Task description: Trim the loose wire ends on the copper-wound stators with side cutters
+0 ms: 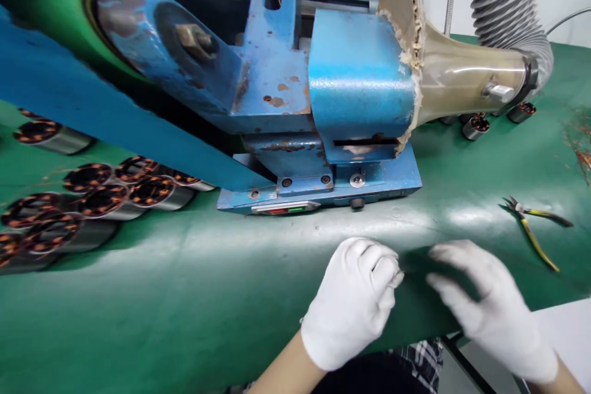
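My left hand (357, 295), in a white glove, is closed with its fingers curled together above the green bench top near its front edge. A tiny dark tip shows at its fingertips, too small to name. My right hand (484, 301), also gloved in white and slightly blurred, is just to the right. Its thumb and fingers are apart, with nothing visible between them. A gap separates the two hands. The nearest tool is a pair of cutting pliers (524, 215) with yellow-green handles, lying with the handles spread, beyond my right hand.
A blue belt machine (364, 86) stands ahead, its belt (50, 18) at upper left. A translucent funnel (466, 83) joins it to a grey hose (505, 0). Several copper-wound motor stators (159, 192) sit at left, others (475, 127) under the funnel. Copper wire scraps (582, 151) lie far right.
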`<state>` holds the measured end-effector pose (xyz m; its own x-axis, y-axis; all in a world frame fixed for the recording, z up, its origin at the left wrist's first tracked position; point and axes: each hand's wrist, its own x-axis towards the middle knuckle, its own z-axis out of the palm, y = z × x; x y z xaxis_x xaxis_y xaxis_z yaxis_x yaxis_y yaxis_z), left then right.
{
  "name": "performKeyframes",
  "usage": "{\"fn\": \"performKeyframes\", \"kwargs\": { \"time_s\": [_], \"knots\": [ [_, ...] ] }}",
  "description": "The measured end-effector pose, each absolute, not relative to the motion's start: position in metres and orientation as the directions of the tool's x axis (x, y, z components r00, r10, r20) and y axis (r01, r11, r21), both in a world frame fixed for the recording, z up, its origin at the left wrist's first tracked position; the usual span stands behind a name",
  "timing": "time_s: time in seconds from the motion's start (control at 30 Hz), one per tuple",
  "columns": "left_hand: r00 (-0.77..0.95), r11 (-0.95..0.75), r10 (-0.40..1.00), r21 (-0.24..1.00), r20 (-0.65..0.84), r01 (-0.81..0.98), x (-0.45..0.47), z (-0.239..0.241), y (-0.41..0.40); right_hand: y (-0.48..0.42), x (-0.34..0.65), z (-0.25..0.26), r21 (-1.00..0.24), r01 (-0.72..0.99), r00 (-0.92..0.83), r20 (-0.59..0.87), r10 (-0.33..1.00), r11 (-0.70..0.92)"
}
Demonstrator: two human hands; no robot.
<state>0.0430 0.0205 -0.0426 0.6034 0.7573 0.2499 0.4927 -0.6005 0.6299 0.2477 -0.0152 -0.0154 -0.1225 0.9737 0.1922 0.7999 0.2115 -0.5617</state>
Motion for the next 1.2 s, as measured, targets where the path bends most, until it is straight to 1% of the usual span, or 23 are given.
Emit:
{"fn": "performKeyframes", "kwargs": {
  "time_s": [0.03, 0.07, 0.1, 0.13, 0.17, 0.2, 0.27, 0.3, 0.37, 0.43, 0.47, 0.5, 0.57, 0.63, 0.67, 0.77, 0.87, 0.93, 1.0, 1.07, 1.1, 1.17, 1.2],
  "knots": [
    [0.605, -0.602, 0.757, 0.624, 0.246, 0.499, 0.043, -0.041, 0.020, -0.017, 0.238, -0.017, -0.454, 0.809, -0.281, 0.261, 0.923, 0.374],
    [0.608, -0.604, 0.756, 0.618, 0.243, 0.504, 0.043, -0.039, 0.020, -0.017, 0.228, -0.019, -0.353, 0.798, -0.398, 0.300, 0.867, 0.488],
    [0.607, -0.599, 0.759, 0.618, 0.236, 0.508, 0.043, -0.036, 0.021, -0.016, 0.220, -0.023, -0.273, 0.791, -0.457, 0.331, 0.826, 0.548],
    [0.603, -0.587, 0.766, 0.629, 0.225, 0.511, 0.042, -0.034, 0.021, -0.015, 0.215, -0.027, -0.217, 0.792, -0.485, 0.346, 0.803, 0.571],
    [0.592, -0.558, 0.780, 0.653, 0.202, 0.512, 0.041, -0.032, 0.021, -0.013, 0.212, -0.031, -0.189, 0.797, -0.491, 0.351, 0.798, 0.574],
    [0.578, -0.516, 0.798, 0.689, 0.171, 0.509, 0.039, -0.030, 0.022, -0.011, 0.211, -0.036, -0.196, 0.804, -0.476, 0.354, 0.805, 0.562],
    [0.556, -0.426, 0.827, 0.744, 0.088, 0.515, 0.033, -0.028, 0.025, -0.008, 0.213, -0.046, -0.278, 0.804, -0.425, 0.351, 0.834, 0.526],
    [0.557, -0.400, 0.829, 0.745, 0.045, 0.535, 0.030, -0.028, 0.027, -0.007, 0.214, -0.050, -0.337, 0.792, -0.399, 0.347, 0.849, 0.509],
    [0.570, -0.411, 0.821, 0.691, -0.002, 0.595, 0.024, -0.031, 0.031, -0.005, 0.216, -0.055, -0.428, 0.760, -0.361, 0.347, 0.866, 0.489],
    [0.582, -0.449, 0.813, 0.634, -0.003, 0.630, 0.020, -0.036, 0.034, -0.004, 0.215, -0.054, -0.446, 0.755, -0.347, 0.351, 0.870, 0.481],
    [0.580, -0.451, 0.814, 0.635, 0.007, 0.626, 0.019, -0.038, 0.034, -0.003, 0.214, -0.052, -0.455, 0.758, -0.330, 0.350, 0.877, 0.467],
    [0.571, -0.441, 0.821, 0.660, 0.022, 0.608, 0.020, -0.039, 0.034, -0.003, 0.212, -0.048, -0.467, 0.761, -0.310, 0.348, 0.885, 0.451],
    [0.527, -0.389, 0.847, 0.755, 0.068, 0.528, 0.023, -0.038, 0.030, -0.005, 0.210, -0.038, -0.496, 0.768, -0.262, 0.336, 0.905, 0.406],
    [0.484, -0.346, 0.866, 0.852, 0.129, 0.392, 0.027, -0.034, 0.023, -0.007, 0.209, -0.027, -0.566, 0.751, -0.201, 0.295, 0.934, 0.340],
    [0.468, -0.345, 0.868, 0.880, 0.166, 0.327, 0.029, -0.031, 0.020, -0.008, 0.208, -0.023, -0.613, 0.732, -0.171, 0.259, 0.951, 0.298],
    [0.432, -0.394, 0.861, 0.889, 0.269, 0.233, 0.028, -0.023, 0.015, -0.010, 0.209, -0.013, -0.764, 0.627, -0.102, 0.109, 0.989, 0.149],
    [0.422, -0.537, 0.809, 0.806, 0.409, 0.248, 0.022, -0.019, 0.017, -0.010, 0.210, -0.007, -0.849, 0.528, -0.075, -0.010, 0.997, 0.031],
    [0.484, -0.618, 0.740, 0.756, 0.467, 0.217, 0.019, -0.016, 0.021, -0.011, 0.208, -0.004, -0.872, 0.489, -0.083, -0.073, 0.994, -0.023],
    [0.555, -0.589, 0.715, 0.794, 0.425, 0.150, 0.020, -0.012, 0.022, -0.013, 0.205, -0.001, -0.869, 0.494, -0.074, -0.094, 0.993, -0.046],
    [0.574, -0.480, 0.752, 0.866, 0.324, 0.140, 0.024, -0.008, 0.020, -0.014, 0.200, 0.003, -0.846, 0.532, -0.036, -0.050, 0.998, -0.024],
    [0.564, -0.450, 0.773, 0.878, 0.290, 0.165, 0.026, -0.006, 0.019, -0.014, 0.198, 0.005, -0.832, 0.555, -0.011, -0.002, 1.000, 0.004],
    [0.516, -0.436, 0.812, 0.872, 0.273, 0.224, 0.029, -0.005, 0.015, -0.014, 0.194, 0.009, -0.815, 0.577, 0.025, 0.086, 0.996, 0.056],
    [0.483, -0.448, 0.827, 0.858, 0.290, 0.251, 0.028, -0.006, 0.013, -0.014, 0.193, 0.011, -0.817, 0.573, 0.032, 0.104, 0.994, 0.067]
  ]
}}
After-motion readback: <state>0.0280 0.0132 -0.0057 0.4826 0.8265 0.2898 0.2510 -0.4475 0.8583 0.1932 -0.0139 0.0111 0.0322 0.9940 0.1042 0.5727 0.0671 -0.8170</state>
